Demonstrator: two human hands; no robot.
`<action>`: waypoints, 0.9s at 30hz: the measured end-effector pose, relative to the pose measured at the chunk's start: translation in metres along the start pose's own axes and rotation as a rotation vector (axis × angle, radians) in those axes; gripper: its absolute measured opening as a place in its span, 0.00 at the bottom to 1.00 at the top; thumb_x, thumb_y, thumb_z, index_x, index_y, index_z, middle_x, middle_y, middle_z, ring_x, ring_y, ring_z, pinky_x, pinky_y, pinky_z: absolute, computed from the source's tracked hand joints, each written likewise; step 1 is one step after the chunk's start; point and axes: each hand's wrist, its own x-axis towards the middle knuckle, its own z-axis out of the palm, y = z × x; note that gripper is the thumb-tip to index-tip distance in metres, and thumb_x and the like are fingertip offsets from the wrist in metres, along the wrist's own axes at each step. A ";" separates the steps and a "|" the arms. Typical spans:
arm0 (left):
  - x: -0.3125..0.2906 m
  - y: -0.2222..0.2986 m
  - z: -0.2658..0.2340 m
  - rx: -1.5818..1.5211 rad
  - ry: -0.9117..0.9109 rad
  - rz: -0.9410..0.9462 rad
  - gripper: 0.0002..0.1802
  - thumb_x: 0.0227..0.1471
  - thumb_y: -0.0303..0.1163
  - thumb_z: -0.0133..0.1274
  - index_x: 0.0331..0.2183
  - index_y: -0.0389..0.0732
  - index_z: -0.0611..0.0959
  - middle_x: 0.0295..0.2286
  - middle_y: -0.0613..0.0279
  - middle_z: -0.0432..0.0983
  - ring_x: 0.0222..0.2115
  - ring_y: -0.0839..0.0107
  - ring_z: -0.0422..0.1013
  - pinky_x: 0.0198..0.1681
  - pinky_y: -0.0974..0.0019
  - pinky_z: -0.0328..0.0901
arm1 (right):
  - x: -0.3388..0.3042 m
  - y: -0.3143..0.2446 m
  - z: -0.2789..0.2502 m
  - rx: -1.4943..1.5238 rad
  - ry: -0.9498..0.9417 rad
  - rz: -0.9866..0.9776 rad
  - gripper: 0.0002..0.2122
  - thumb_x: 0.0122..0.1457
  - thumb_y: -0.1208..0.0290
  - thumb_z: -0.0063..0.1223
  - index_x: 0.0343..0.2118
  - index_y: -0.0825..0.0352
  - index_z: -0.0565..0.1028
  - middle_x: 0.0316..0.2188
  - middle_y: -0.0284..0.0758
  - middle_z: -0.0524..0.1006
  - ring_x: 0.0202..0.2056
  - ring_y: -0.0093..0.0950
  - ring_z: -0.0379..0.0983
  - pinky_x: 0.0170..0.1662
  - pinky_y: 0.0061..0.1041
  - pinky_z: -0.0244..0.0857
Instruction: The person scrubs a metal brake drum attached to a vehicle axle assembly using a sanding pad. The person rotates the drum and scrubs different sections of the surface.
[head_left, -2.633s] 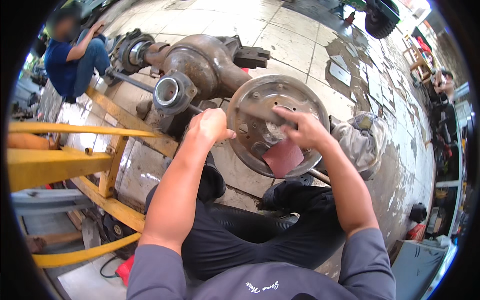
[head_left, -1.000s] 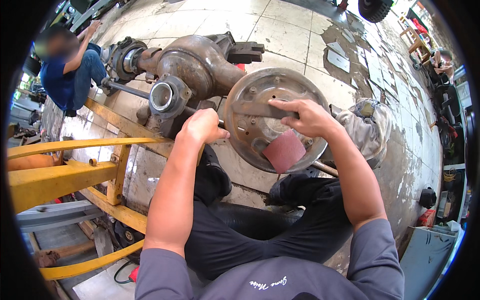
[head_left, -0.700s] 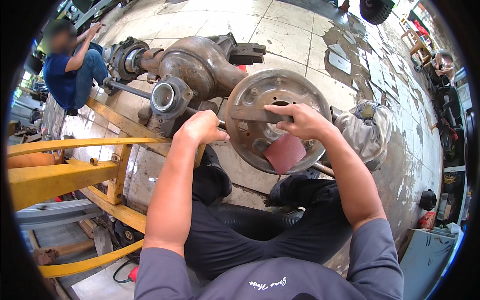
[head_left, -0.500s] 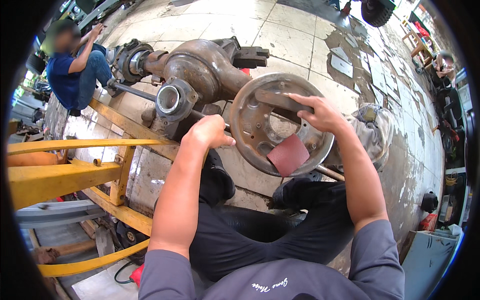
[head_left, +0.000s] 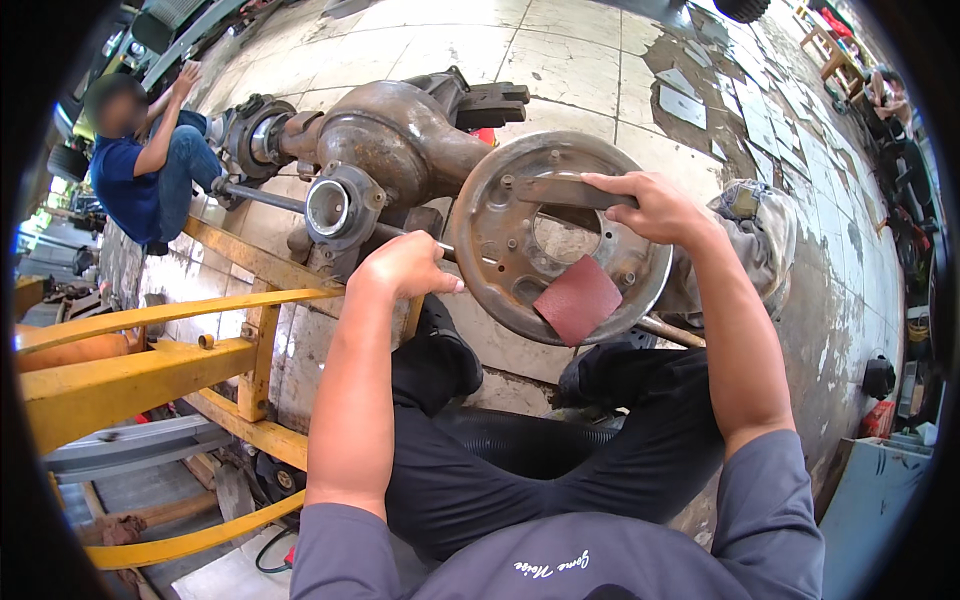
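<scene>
A round, rusty brake backing plate (head_left: 485, 240) stands tilted in front of me. My right hand (head_left: 660, 208) grips the right end of a flat, brownish metal bar (head_left: 560, 191), its index finger stretched along the top. The bar lies across the plate's upper part, over the central hole. On the plate's lower part rests a square of reddish sandpaper (head_left: 578, 300). My left hand (head_left: 408, 265) is curled left of the plate, close to a steel shaft (head_left: 265, 198); its fingertips are hidden, so what they hold cannot be made out.
A rusty axle housing (head_left: 375, 130) lies beyond, with a round flanged hub (head_left: 340, 205) near my left hand. A yellow metal frame (head_left: 140, 375) fills the left side. Another person (head_left: 140, 170) crouches at far left. Grey cloth (head_left: 745, 245) sits right of the plate; broken tiles (head_left: 680, 105) lie farther off.
My right hand has shifted slightly right and the bar has turned closer to level. The left hand stays nearly in place. The whole view has shifted a little.
</scene>
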 end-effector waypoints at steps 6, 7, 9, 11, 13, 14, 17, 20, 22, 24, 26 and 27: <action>0.008 0.001 0.007 0.014 0.046 0.020 0.28 0.45 0.46 0.68 0.38 0.31 0.86 0.33 0.40 0.81 0.36 0.50 0.78 0.44 0.55 0.70 | 0.010 -0.021 0.029 -0.025 -0.077 -0.096 0.29 0.57 0.75 0.59 0.63 0.48 0.69 0.50 0.46 0.78 0.52 0.43 0.74 0.57 0.36 0.65; 0.007 -0.004 0.009 0.004 0.084 0.058 0.27 0.45 0.47 0.67 0.36 0.30 0.86 0.31 0.39 0.81 0.34 0.49 0.78 0.43 0.54 0.70 | 0.014 -0.010 0.029 0.024 -0.012 -0.105 0.29 0.57 0.72 0.59 0.63 0.46 0.69 0.49 0.45 0.78 0.51 0.42 0.74 0.57 0.36 0.66; 0.011 0.003 0.007 0.023 0.041 0.015 0.27 0.46 0.47 0.67 0.39 0.31 0.86 0.36 0.41 0.81 0.40 0.51 0.78 0.47 0.55 0.70 | 0.018 0.037 0.026 0.108 0.107 -0.121 0.28 0.58 0.68 0.59 0.62 0.42 0.69 0.49 0.43 0.79 0.51 0.42 0.75 0.55 0.37 0.67; 0.010 0.004 0.007 0.020 0.024 -0.035 0.27 0.48 0.47 0.66 0.40 0.32 0.85 0.39 0.41 0.81 0.44 0.52 0.77 0.49 0.55 0.70 | 0.010 0.031 0.009 -0.003 0.124 0.034 0.28 0.57 0.70 0.59 0.62 0.45 0.69 0.49 0.44 0.79 0.50 0.42 0.75 0.54 0.37 0.67; 0.010 0.006 0.006 0.006 0.026 -0.051 0.26 0.50 0.47 0.64 0.41 0.33 0.85 0.40 0.41 0.81 0.45 0.51 0.77 0.50 0.54 0.70 | -0.006 0.019 0.000 -0.038 0.151 0.081 0.29 0.57 0.74 0.59 0.63 0.49 0.69 0.49 0.46 0.78 0.50 0.43 0.74 0.56 0.38 0.65; 0.009 0.005 0.007 0.015 0.030 -0.054 0.26 0.53 0.48 0.62 0.41 0.33 0.85 0.41 0.41 0.80 0.46 0.51 0.76 0.50 0.54 0.70 | -0.009 0.004 -0.002 -0.038 0.130 0.063 0.29 0.57 0.74 0.58 0.63 0.48 0.69 0.49 0.46 0.78 0.50 0.43 0.74 0.57 0.37 0.65; 0.006 0.011 0.006 -0.006 0.037 -0.122 0.26 0.53 0.48 0.61 0.41 0.32 0.85 0.41 0.42 0.80 0.46 0.50 0.76 0.50 0.54 0.69 | 0.001 -0.009 0.021 0.006 0.146 -0.175 0.27 0.59 0.68 0.59 0.62 0.43 0.70 0.49 0.43 0.79 0.50 0.43 0.75 0.55 0.38 0.68; 0.004 0.008 0.008 -0.004 0.037 -0.056 0.27 0.54 0.48 0.61 0.42 0.31 0.84 0.42 0.42 0.80 0.46 0.50 0.76 0.51 0.54 0.69 | 0.020 0.016 0.020 0.001 0.095 -0.045 0.27 0.59 0.68 0.58 0.62 0.44 0.69 0.52 0.43 0.78 0.52 0.41 0.75 0.57 0.38 0.67; 0.002 0.009 0.004 -0.004 0.040 -0.050 0.27 0.54 0.48 0.61 0.42 0.31 0.85 0.42 0.42 0.80 0.46 0.50 0.76 0.51 0.54 0.69 | 0.016 0.053 0.015 0.026 0.227 -0.026 0.27 0.60 0.68 0.57 0.63 0.45 0.68 0.48 0.44 0.79 0.50 0.41 0.76 0.56 0.37 0.68; 0.002 0.012 0.004 0.001 0.044 -0.076 0.27 0.54 0.48 0.61 0.41 0.31 0.85 0.42 0.41 0.80 0.46 0.50 0.76 0.51 0.54 0.69 | 0.008 0.036 0.005 -0.052 0.194 0.067 0.27 0.58 0.71 0.57 0.63 0.51 0.69 0.50 0.46 0.78 0.52 0.44 0.74 0.57 0.38 0.66; 0.007 0.009 0.005 0.003 0.063 -0.079 0.26 0.53 0.48 0.62 0.41 0.32 0.85 0.41 0.42 0.80 0.46 0.51 0.76 0.51 0.54 0.69 | -0.002 0.012 0.004 -0.017 0.201 0.055 0.28 0.58 0.71 0.56 0.64 0.53 0.68 0.51 0.51 0.77 0.52 0.47 0.73 0.58 0.39 0.65; 0.009 0.007 0.007 0.007 0.069 -0.078 0.26 0.52 0.48 0.63 0.40 0.32 0.85 0.41 0.42 0.80 0.46 0.51 0.76 0.51 0.54 0.69 | 0.003 0.003 0.011 -0.016 0.207 0.037 0.28 0.58 0.71 0.56 0.64 0.53 0.67 0.51 0.51 0.77 0.52 0.47 0.73 0.58 0.39 0.65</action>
